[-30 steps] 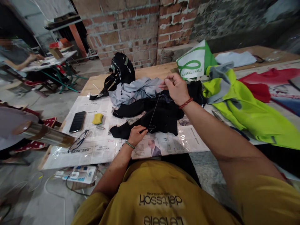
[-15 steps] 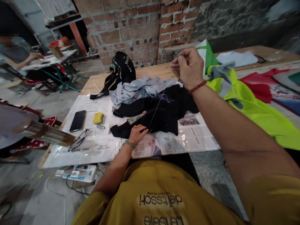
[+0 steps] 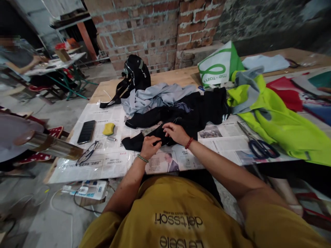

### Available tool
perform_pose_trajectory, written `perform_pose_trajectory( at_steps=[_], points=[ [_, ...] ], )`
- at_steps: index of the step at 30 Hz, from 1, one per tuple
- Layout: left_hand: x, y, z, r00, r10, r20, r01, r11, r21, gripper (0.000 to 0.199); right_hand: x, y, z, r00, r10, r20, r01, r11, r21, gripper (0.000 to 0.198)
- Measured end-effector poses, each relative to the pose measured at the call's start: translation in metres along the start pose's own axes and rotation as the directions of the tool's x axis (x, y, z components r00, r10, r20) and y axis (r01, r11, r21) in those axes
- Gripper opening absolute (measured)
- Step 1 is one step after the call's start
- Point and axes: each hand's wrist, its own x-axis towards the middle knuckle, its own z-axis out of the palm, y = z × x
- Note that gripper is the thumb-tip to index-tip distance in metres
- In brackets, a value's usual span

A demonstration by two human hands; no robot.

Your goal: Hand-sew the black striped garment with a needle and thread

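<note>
A black garment (image 3: 196, 113) lies spread over newspaper in front of me. At its near edge my left hand (image 3: 151, 146) is closed, pinching a fold of the cloth. My right hand (image 3: 176, 133), beside it and just over the garment, has its thumb and forefinger pinched together. A fine pale thread (image 3: 177, 119) loops loosely over the black cloth by the right fingers; the pinch appears to be on this thread. Whether a needle is in those fingers is too small to see. Grey-blue cloth (image 3: 155, 98) lies crumpled behind the garment.
Left on the table are a phone (image 3: 86, 132), a yellow sponge (image 3: 108, 129), glasses (image 3: 88, 153) and a metal flask (image 3: 51, 146). Scissors (image 3: 258, 144) and a neon-yellow garment (image 3: 279, 113) lie right. A black bag (image 3: 137, 72) and green-white bag (image 3: 219, 65) stand behind. Another person (image 3: 19, 57) sits far left.
My right hand has come down from high on the right, where the thread stretched taut toward it, to beside my left hand. The thread is now slack. My left hand keeps its hold.
</note>
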Motion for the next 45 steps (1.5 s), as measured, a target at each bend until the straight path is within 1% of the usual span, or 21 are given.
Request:
perform_pose_trajectory(
  at_steps=[3, 6, 9, 13, 17, 23, 27, 32, 35, 39, 45],
  points=[
    [0.002, 0.002, -0.002, 1.000, -0.009, 0.020, 0.010, 1.000, -0.027, 0.008, -0.008, 0.015, 0.002, 0.994, -0.093, 0.061, 0.104, 0.976, -0.193, 0.017],
    [0.002, 0.003, -0.002, 0.999, -0.013, 0.029, 0.014, 0.999, -0.032, 0.008, -0.008, 0.019, -0.005, 0.972, -0.202, 0.122, 0.233, 0.902, -0.364, 0.020],
    [0.002, 0.003, -0.001, 0.998, -0.014, 0.054, 0.016, 0.999, -0.046, 0.006, -0.006, 0.019, -0.010, 0.959, -0.241, 0.149, 0.283, 0.848, -0.449, 0.022],
    [0.000, 0.001, 0.001, 0.995, -0.013, 0.096, 0.016, 0.999, -0.030, 0.011, -0.007, 0.018, -0.011, 0.954, -0.250, 0.163, 0.297, 0.841, -0.453, 0.022],
    [0.000, -0.002, 0.003, 0.998, -0.003, 0.069, 0.006, 0.999, -0.045, 0.005, -0.012, 0.020, -0.013, 0.949, -0.253, 0.190, 0.314, 0.827, -0.466, 0.023],
    [0.002, 0.000, 0.003, 0.998, 0.014, 0.067, -0.005, 0.992, -0.130, 0.006, -0.016, 0.021, -0.016, 0.937, -0.226, 0.268, 0.341, 0.768, -0.543, 0.026],
    [0.002, 0.001, 0.003, 0.998, 0.013, 0.059, -0.005, 0.991, -0.136, 0.006, -0.017, 0.020, -0.017, 0.923, -0.211, 0.321, 0.366, 0.735, -0.570, 0.026],
    [0.001, -0.001, 0.005, 0.999, 0.007, 0.050, 0.000, 0.991, -0.134, 0.006, -0.018, 0.018, -0.019, 0.912, -0.205, 0.356, 0.390, 0.707, -0.590, 0.024],
    [0.001, -0.001, 0.005, 0.998, 0.009, 0.060, -0.001, 0.991, -0.132, 0.006, -0.019, 0.017, -0.021, 0.903, -0.200, 0.380, 0.403, 0.702, -0.587, 0.024],
    [0.002, 0.001, 0.004, 0.998, 0.020, 0.059, -0.012, 0.991, -0.132, 0.006, -0.018, 0.018, -0.021, 0.900, -0.209, 0.383, 0.409, 0.708, -0.575, 0.025],
    [0.001, 0.000, 0.004, 0.998, 0.021, 0.060, -0.012, 0.991, -0.135, 0.005, -0.015, 0.022, -0.020, 0.914, -0.187, 0.360, 0.376, 0.724, -0.578, 0.026]
  ],
)
